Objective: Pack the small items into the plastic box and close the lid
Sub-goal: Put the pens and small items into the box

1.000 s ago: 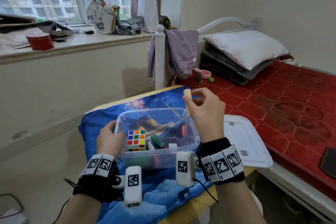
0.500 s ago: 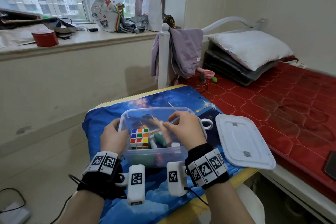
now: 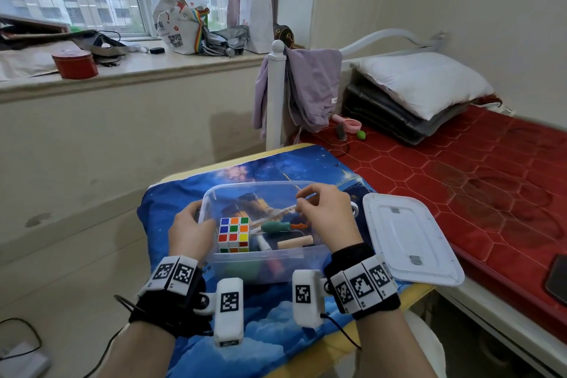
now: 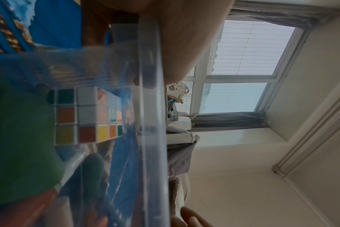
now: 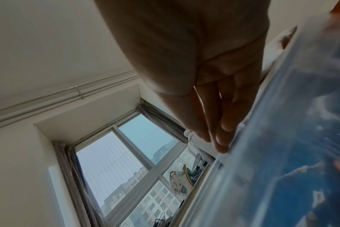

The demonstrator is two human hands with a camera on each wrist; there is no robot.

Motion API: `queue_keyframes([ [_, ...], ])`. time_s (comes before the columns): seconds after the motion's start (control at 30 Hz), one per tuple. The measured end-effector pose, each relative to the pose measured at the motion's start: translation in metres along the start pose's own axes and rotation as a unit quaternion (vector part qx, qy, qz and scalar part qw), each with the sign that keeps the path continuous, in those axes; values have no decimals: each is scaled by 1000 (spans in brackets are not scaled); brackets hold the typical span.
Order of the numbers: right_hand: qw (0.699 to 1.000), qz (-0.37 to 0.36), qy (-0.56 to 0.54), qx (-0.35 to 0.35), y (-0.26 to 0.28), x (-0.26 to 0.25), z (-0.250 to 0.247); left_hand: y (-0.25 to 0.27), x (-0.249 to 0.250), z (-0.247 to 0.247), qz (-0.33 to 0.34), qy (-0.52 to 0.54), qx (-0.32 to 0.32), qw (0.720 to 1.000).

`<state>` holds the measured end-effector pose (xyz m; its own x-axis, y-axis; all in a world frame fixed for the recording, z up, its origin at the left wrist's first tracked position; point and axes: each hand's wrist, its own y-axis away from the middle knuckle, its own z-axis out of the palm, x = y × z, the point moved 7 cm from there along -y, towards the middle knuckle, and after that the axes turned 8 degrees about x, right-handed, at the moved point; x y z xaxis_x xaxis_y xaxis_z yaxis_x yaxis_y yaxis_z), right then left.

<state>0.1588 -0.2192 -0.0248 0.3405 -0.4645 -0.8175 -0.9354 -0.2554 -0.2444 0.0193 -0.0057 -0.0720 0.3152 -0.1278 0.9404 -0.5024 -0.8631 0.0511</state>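
Overhead: left hand (image 3: 190, 232) grips box (image 3: 260, 258) rim; right hand (image 3: 328, 218) empty, loosely curled; wrist views blurry.

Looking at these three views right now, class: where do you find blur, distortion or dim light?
Head view: sharp, daylit, wide-angle bending of the bed frame. Left wrist view: plastic box wall close and blurred, cube hazy through it. Right wrist view: right hand dim against the bright window.

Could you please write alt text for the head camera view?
A left hand grips a clear plastic box holding a puzzle cube and small items, the right hand empty above it; its lid lies alongside.
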Motion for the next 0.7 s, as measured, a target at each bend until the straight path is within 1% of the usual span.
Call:
queue_keyframes([
  [0.17, 997, 18, -18, 67, -15, 16, -35, 0, -1, 1, -4, 4, -2, 1000],
  [0.27, 996, 26, 8, 89, -30, 33, -58, 0, -1, 0, -7, 6, 2, 1000],
  [0.37, 995, 44, 57, 74, -43, 54, -70, 0, -1, 1, -9, 6, 3, 1000],
  [0.47, 991, 62, 101, 65, -53, 80, -69, 0, -1, 0, -9, 2, 4, 1000],
  [0.57, 988, 88, 119, 43, -55, 105, -57, 0, -2, 0, -14, 2, 4, 1000],
  [0.7, 988, 115, 103, 23, -54, 127, -42, -1, -2, 1, -14, -1, 6, 1000],
])
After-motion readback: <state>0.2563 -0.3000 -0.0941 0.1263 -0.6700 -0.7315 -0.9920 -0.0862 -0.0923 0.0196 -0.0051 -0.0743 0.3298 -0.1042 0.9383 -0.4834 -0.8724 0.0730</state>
